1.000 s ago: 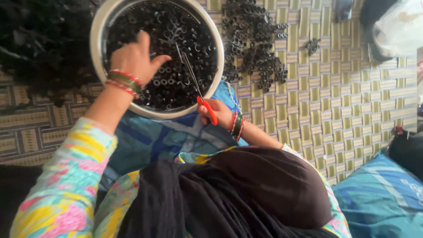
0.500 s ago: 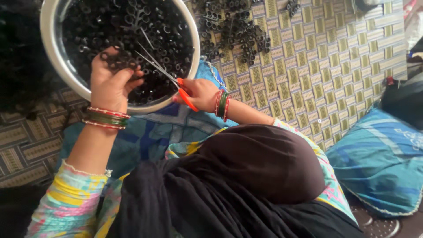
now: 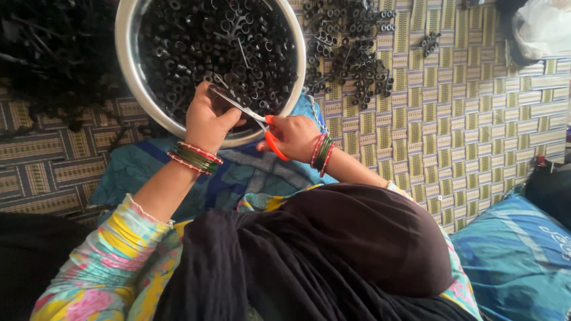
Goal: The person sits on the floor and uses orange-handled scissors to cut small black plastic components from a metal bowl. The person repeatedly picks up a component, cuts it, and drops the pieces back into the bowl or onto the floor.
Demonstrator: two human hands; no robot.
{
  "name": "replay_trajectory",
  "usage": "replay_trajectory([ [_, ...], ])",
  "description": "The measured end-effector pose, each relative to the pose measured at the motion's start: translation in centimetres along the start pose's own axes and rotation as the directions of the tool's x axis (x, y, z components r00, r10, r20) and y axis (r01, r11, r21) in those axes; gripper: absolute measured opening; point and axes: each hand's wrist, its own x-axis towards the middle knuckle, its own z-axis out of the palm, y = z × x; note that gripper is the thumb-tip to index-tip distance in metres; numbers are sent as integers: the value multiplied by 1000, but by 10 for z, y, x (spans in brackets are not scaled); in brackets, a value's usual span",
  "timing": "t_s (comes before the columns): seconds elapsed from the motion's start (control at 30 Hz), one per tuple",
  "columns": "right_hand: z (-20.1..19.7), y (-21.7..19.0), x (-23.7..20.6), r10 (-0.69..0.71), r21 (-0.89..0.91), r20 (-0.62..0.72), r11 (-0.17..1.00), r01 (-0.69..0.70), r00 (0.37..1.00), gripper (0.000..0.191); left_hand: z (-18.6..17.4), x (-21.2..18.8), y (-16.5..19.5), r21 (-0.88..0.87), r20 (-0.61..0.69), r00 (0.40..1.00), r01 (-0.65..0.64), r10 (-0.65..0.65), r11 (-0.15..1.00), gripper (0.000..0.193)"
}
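Note:
My left hand [image 3: 205, 122] is curled over the near rim of a large round metal bowl [image 3: 126, 77] and pinches a small black plastic piece [image 3: 219, 98]. My right hand [image 3: 295, 137] holds scissors with orange-red handles [image 3: 275, 144]. Their blades [image 3: 238, 107] point up-left and meet my left fingers. The bowl is full of small black ring-shaped parts [image 3: 202, 41]. Both wrists wear red and green bangles.
A loose pile of black parts [image 3: 351, 56] lies on the patterned woven mat [image 3: 476, 119] right of the bowl. A dark heap of black plastic strands [image 3: 53, 53] sits at the left. A blue cloth [image 3: 238, 178] covers my lap, a blue cushion [image 3: 523, 255] lies bottom right, a white bag [image 3: 547, 27] top right.
My left hand drew back from the middle of the bowl to its near rim, closing on a black piece. The scissors swung left until their blades reached that hand.

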Motion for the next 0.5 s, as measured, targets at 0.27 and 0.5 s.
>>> replay_trajectory([
  [0.27,11,12,-1,63,-102,-14,993,-64,998,49,-8,0,-6,-65,56,997,63,-59,996,35],
  [0.5,14,7,-1,130,-127,20,984,-127,991,53,-10,-2,-7,16,149,983,105,-106,994,24],
])
